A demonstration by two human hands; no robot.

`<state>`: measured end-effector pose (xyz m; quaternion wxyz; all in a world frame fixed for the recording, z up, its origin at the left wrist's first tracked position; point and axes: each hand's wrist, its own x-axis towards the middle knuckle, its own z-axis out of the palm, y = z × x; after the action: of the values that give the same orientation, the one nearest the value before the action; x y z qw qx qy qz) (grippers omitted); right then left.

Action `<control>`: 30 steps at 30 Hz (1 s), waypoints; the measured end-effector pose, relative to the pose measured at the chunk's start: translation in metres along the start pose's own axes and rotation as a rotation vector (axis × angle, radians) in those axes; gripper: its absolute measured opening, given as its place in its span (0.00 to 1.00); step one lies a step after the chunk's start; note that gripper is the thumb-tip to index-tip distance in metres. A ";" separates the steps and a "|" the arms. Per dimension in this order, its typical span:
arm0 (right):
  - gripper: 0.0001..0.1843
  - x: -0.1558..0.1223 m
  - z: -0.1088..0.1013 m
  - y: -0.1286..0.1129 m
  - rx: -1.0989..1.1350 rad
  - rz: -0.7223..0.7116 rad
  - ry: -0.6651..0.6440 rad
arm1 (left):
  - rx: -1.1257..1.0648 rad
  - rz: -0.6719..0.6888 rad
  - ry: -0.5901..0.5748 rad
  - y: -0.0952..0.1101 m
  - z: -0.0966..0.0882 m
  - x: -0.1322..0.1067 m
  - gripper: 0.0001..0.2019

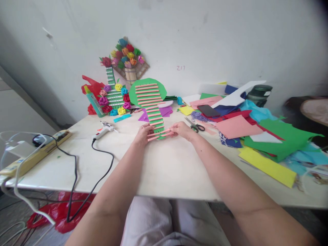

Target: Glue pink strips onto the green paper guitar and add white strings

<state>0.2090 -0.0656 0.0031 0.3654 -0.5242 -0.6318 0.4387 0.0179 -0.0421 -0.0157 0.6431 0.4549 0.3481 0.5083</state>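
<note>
A green paper craft point(132, 96) with a wide rounded top and a narrow lower strip leans upright over the table, crossed by several thin pink paper rolls point(146, 91). My left hand point(144, 134) grips the left edge of the strip near its lower end, fingers closed. On the other side, my right hand point(181, 130) pinches the ends of the lowest pink rolls, which sit at a slant to those above. Between the hands, the strip's bottom end shows some green. Right of my right hand lie scissors point(196, 127) with dark handles.
A glue gun point(104, 130) with a black cord lies at left, near a power strip point(38, 152). Behind stand a flower-decorated paper craft point(114, 94) and a glue bottle point(94, 104). Coloured paper sheets point(238, 126), a phone point(208, 111) and a dark green jar point(259, 95) crowd the right.
</note>
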 end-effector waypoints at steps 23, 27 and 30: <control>0.12 -0.001 0.004 0.004 0.249 0.010 -0.042 | -0.042 0.046 0.024 -0.002 -0.002 0.001 0.18; 0.06 -0.002 0.017 -0.001 0.245 0.026 0.064 | -0.035 0.037 0.008 -0.001 -0.001 0.000 0.18; 0.03 -0.003 0.024 -0.005 0.259 0.049 0.142 | -0.039 0.038 0.008 -0.001 0.000 -0.001 0.18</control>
<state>0.1861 -0.0726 -0.0005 0.4630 -0.5178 -0.5293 0.4872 0.0180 -0.0430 -0.0163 0.6407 0.4466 0.3319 0.5291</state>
